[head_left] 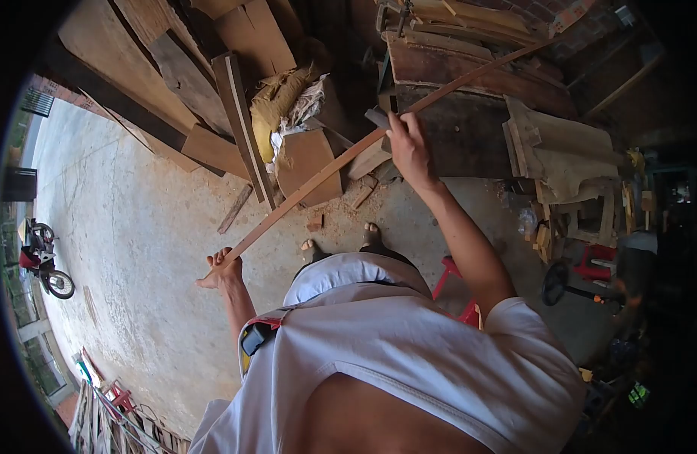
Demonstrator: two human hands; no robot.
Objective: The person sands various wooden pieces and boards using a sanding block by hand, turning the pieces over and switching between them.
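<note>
A long, thin reddish-brown wood strip [311, 184] runs diagonally in front of the body, from lower left to upper right. Near its lower-left end, my left hand [226, 274] is closed round it, low beside the body. Farther up the strip, my right hand [411, 147] grips it with the arm stretched forward. A small grey object [377, 117] shows at the fingers of my right hand; what it is cannot be made out. The strip's far end reaches over the stacked boards at the upper right.
Boards [205, 83] lean at the upper left beside a yellow sack [276, 106]. Stacked planks [469, 76] stand ahead. Offcuts and sawdust lie near my feet. A red stool [448, 276] is by my right side, a motorbike [44, 259] far left.
</note>
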